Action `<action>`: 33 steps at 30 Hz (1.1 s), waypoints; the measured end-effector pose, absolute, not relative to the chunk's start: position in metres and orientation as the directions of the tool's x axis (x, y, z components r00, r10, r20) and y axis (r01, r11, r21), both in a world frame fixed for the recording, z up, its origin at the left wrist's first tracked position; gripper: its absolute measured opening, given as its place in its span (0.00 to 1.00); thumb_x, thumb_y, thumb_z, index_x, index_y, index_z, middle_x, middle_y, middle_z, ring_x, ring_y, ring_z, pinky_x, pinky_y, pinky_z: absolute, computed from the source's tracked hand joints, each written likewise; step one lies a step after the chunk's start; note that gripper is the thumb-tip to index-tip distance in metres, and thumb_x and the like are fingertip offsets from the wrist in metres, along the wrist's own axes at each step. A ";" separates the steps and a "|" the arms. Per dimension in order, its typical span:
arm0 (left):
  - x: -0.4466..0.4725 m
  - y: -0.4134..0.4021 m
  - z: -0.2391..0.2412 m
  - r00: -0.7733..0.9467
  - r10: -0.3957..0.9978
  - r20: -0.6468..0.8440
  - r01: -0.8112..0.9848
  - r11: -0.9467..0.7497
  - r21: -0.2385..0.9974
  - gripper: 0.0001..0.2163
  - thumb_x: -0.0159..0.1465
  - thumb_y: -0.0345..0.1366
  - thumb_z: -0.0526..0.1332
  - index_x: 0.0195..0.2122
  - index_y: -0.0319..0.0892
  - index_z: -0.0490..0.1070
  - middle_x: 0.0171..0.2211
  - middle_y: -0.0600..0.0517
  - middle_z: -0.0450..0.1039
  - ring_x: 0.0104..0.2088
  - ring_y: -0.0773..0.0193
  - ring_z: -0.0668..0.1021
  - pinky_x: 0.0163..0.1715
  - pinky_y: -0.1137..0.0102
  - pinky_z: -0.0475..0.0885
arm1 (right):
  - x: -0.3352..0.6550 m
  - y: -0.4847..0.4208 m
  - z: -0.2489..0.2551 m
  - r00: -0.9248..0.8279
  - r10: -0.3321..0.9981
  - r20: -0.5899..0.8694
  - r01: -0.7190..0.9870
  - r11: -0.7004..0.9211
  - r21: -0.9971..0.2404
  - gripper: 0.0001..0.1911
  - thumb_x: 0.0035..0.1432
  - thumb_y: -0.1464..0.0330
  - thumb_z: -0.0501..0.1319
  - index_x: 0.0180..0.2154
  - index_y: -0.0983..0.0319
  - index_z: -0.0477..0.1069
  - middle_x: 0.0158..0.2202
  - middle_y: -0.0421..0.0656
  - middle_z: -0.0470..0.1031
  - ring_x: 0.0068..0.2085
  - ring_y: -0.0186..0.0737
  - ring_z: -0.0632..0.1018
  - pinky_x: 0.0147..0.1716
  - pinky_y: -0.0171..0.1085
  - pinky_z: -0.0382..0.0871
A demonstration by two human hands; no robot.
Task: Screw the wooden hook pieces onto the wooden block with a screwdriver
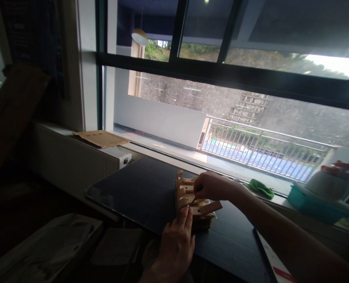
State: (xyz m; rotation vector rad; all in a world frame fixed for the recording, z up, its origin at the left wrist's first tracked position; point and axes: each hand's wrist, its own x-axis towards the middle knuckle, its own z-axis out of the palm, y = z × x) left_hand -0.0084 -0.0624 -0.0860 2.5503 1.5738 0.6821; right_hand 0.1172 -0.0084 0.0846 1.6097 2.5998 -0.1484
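1. A wide window in dark frames [151,64] spans the far side, with a metal railing and a grey slope showing through the glass.
2. Below it stands a dark, smooth, rectangular tabletop [139,188] with rounded corners, one edge running close along the sill.
3. Left of the tabletop is a long white casing with a slatted top [74,155]; a flat brown paper sheet [102,138] lies on it.
4. At the right, by the window, a teal plastic box [313,206] sits beneath a pale, rounded vessel with a reddish-brown top [327,181].
5. On the tabletop, towards its window side, is the pale wooden piece with flat, holed slats and a row of curved uprights [188,188]; it rests on a layered stack [204,225].
6. The left hand [176,239] reaches in from below, its extended fingertips touching the near left part of the wood; whether its grip pinches anything I cannot tell.
7. The right hand [208,186] is above the slats, its grip closed around a thin dark rod-like tool [193,201], which slants down towards the left fingertips.
8. A crumpled bright green cloth [259,188] lies on the sill, right of the wood.
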 end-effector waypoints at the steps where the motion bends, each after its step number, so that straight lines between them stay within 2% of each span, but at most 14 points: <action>1: -0.009 -0.063 -0.085 0.382 0.863 0.331 0.834 -0.476 0.280 0.30 0.58 0.30 0.53 0.64 0.40 0.50 0.63 0.45 0.53 0.50 0.53 0.71 0.47 0.60 0.67 | 0.116 -0.008 0.085 -0.444 0.887 -0.125 0.896 0.443 -0.035 0.09 0.48 0.70 0.59 0.31 0.60 0.78 0.28 0.39 0.76 0.26 0.31 0.71 0.24 0.30 0.57; 9: -0.008 -0.064 -0.083 0.387 0.862 0.326 0.832 -0.479 0.279 0.29 0.58 0.30 0.53 0.62 0.39 0.53 0.62 0.42 0.54 0.49 0.53 0.72 0.47 0.60 0.67 | 0.101 0.003 0.087 -0.437 0.878 -0.196 0.894 0.447 0.010 0.11 0.44 0.75 0.61 0.32 0.61 0.78 0.30 0.41 0.77 0.30 0.32 0.73 0.27 0.29 0.60; 13: -0.009 -0.064 -0.083 0.389 0.860 0.331 0.828 -0.484 0.283 0.29 0.58 0.31 0.54 0.62 0.40 0.53 0.62 0.43 0.56 0.49 0.53 0.72 0.47 0.60 0.67 | 0.100 0.011 0.086 -0.374 0.900 -0.223 0.921 0.389 0.022 0.10 0.45 0.69 0.63 0.32 0.63 0.78 0.29 0.42 0.76 0.29 0.34 0.72 0.25 0.30 0.60; 16: -0.010 -0.063 -0.082 0.390 0.861 0.325 0.831 -0.482 0.278 0.29 0.58 0.31 0.54 0.62 0.41 0.53 0.62 0.43 0.55 0.48 0.53 0.73 0.46 0.60 0.67 | 0.104 0.013 0.087 -0.316 0.919 -0.237 0.944 0.329 0.016 0.14 0.45 0.63 0.64 0.34 0.63 0.77 0.30 0.43 0.76 0.28 0.34 0.72 0.23 0.30 0.60; 20: -0.010 -0.062 -0.082 0.398 0.854 0.335 0.830 -0.491 0.265 0.29 0.58 0.30 0.53 0.62 0.40 0.53 0.62 0.43 0.55 0.50 0.52 0.72 0.47 0.60 0.67 | 0.107 0.009 0.099 -0.329 0.904 -0.273 0.943 0.330 -0.044 0.18 0.42 0.69 0.65 0.40 0.60 0.75 0.36 0.40 0.76 0.29 0.32 0.73 0.23 0.28 0.61; 23: -0.010 -0.062 -0.082 0.400 0.854 0.332 0.832 -0.490 0.258 0.29 0.58 0.29 0.53 0.63 0.40 0.52 0.62 0.43 0.55 0.50 0.53 0.71 0.47 0.59 0.67 | 0.106 0.006 0.104 -0.367 0.896 -0.248 0.930 0.361 -0.071 0.14 0.44 0.73 0.62 0.38 0.61 0.75 0.33 0.39 0.76 0.29 0.30 0.72 0.24 0.27 0.61; 26: -0.009 -0.063 -0.082 0.395 0.860 0.325 0.839 -0.481 0.254 0.29 0.59 0.30 0.53 0.63 0.39 0.52 0.62 0.42 0.55 0.49 0.52 0.72 0.47 0.59 0.67 | 0.106 0.004 0.100 -0.382 0.901 -0.206 0.924 0.377 -0.069 0.11 0.47 0.68 0.61 0.36 0.62 0.75 0.31 0.40 0.76 0.27 0.31 0.72 0.23 0.28 0.60; 30: -0.010 -0.064 -0.078 0.406 0.856 0.321 0.834 -0.490 0.252 0.28 0.59 0.29 0.53 0.62 0.37 0.53 0.62 0.41 0.55 0.49 0.52 0.72 0.47 0.59 0.67 | 0.107 0.003 0.089 -0.353 0.929 -0.110 0.936 0.351 -0.037 0.14 0.52 0.63 0.57 0.37 0.64 0.73 0.32 0.44 0.75 0.28 0.33 0.71 0.23 0.30 0.58; 33: -0.011 -0.063 -0.077 0.415 0.852 0.318 0.833 -0.497 0.245 0.29 0.59 0.29 0.53 0.63 0.37 0.52 0.62 0.42 0.54 0.49 0.53 0.72 0.47 0.59 0.68 | 0.107 0.002 0.088 -0.339 0.937 -0.081 0.941 0.339 -0.020 0.14 0.52 0.62 0.56 0.36 0.64 0.73 0.30 0.44 0.74 0.26 0.33 0.70 0.23 0.31 0.57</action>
